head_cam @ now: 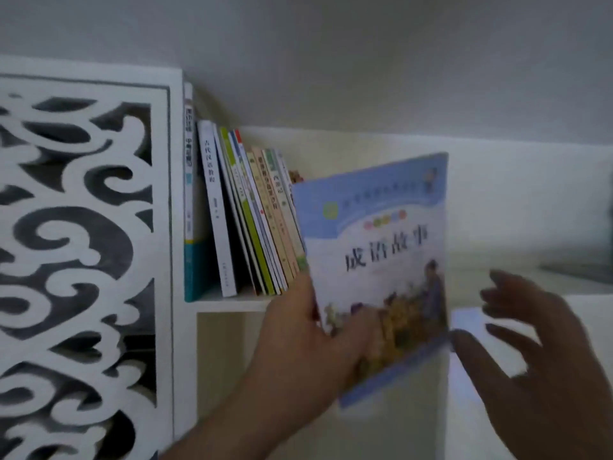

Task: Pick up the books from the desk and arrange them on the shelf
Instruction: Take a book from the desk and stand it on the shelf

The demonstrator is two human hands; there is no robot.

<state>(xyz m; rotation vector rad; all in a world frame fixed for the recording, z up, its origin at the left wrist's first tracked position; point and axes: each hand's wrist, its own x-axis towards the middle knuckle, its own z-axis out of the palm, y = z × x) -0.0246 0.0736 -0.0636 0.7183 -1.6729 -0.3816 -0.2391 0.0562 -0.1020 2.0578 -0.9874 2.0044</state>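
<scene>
My left hand [308, 330] grips the blue book [378, 260] at its lower left corner, thumb across the front cover, the other fingers hidden behind it. My right hand [537, 353] hangs free just beside the book's right edge, fingers spread and relaxed, holding nothing; its thumb comes close to the lower right corner, but with the blur I cannot tell whether it touches.

The book is in the air in front of the shelf [232, 302], cover facing me and tilted, its left edge right by the last volume in the row of books [252, 220]. That row stands on the shelf leaning left against the carved side panel [83, 244].

What worries me is the one-corner hold. The cover looks thin and soft, so I judge it could sag or swing as I turn it spine-out, and a slack pinch might let it slip down past the shelf edge. The leaning row is the other risk: pushing the book in at this angle could catch its corner on the end volume and shove or topple the thin ones, or bend the cover. I would bring the right hand onto the free edge to steady it.

My left forearm rises from below, wrist bent up toward the shelf; the right hand reaches in from the lower right.
</scene>
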